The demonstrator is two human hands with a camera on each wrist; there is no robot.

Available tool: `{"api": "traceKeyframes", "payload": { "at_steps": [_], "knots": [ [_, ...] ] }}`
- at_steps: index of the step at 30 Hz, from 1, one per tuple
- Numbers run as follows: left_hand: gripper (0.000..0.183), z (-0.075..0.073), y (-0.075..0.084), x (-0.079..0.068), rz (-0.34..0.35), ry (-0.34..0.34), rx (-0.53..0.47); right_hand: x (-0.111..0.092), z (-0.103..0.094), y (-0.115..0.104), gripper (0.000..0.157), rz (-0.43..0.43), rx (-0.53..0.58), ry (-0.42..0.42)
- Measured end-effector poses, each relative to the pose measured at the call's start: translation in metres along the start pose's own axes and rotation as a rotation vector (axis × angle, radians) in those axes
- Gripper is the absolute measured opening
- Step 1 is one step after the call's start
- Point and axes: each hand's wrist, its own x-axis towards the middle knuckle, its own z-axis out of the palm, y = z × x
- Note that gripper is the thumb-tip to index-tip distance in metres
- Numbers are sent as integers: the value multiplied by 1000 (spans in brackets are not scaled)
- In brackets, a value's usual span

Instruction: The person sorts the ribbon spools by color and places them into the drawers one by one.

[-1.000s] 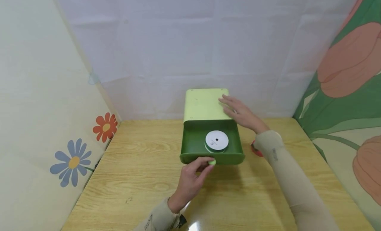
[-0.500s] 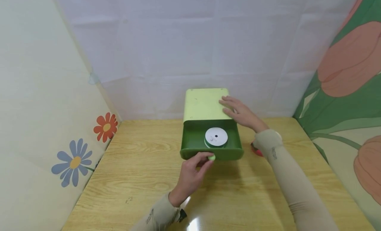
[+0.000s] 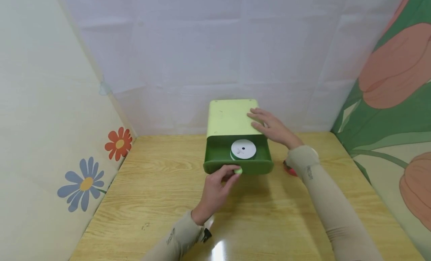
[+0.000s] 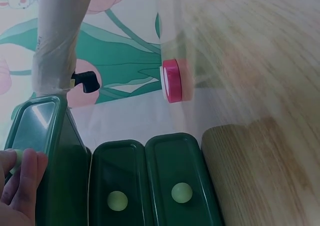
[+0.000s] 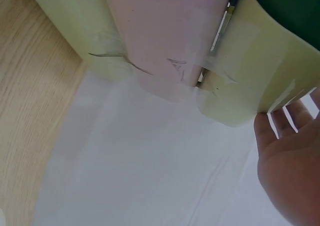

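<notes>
From where I sit on the feeds, the left hand (image 3: 215,188) pinches a small pale green round knob (image 3: 238,171) between thumb and fingers, on the front of a dark green drawer with rounded corners (image 3: 254,167). I see that drawer partly out of the top tier of a pale yellow-green, smooth-walled cabinet (image 3: 230,119). The right hand (image 3: 273,128) rests on the cabinet's upper right edge, its fingers spread apart; on the right wrist feed I can see gaps between them against the shell.

Inside the drawer I have a round white-faced spool with a green edge and a small dark centre hole (image 3: 243,150), lying flat close behind the front wall.

My left wrist feed shows two more dark green drawer fronts, a middle one (image 4: 120,168) and a bottom one (image 4: 175,161), both closed, each with a pale round knob. The right wrist feed gives me a pale pink shell (image 5: 165,35) around the middle tier.

To the cabinet's right, a pinkish-red round roll (image 4: 173,80) lies on the wood-grain tabletop (image 3: 158,201), partly hidden from the head view by the right sleeve (image 3: 326,197). Behind everything I see a creased white sheet (image 3: 168,66).
</notes>
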Motion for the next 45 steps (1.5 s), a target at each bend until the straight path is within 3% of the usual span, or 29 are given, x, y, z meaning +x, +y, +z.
{"api": "traceKeyframes", "payload": {
  "at_steps": [10, 23, 45],
  "knots": [
    [17, 2, -8, 8, -26, -11, 2, -1, 1, 3, 54, 8, 5, -11],
    [18, 4, -20, 21, 8, 4, 32, -1, 3, 5, 54, 5, 16, -15],
    [18, 5, -34, 47, -64, 8, 22, -2, 4, 6, 53, 3, 38, -8]
  ]
}}
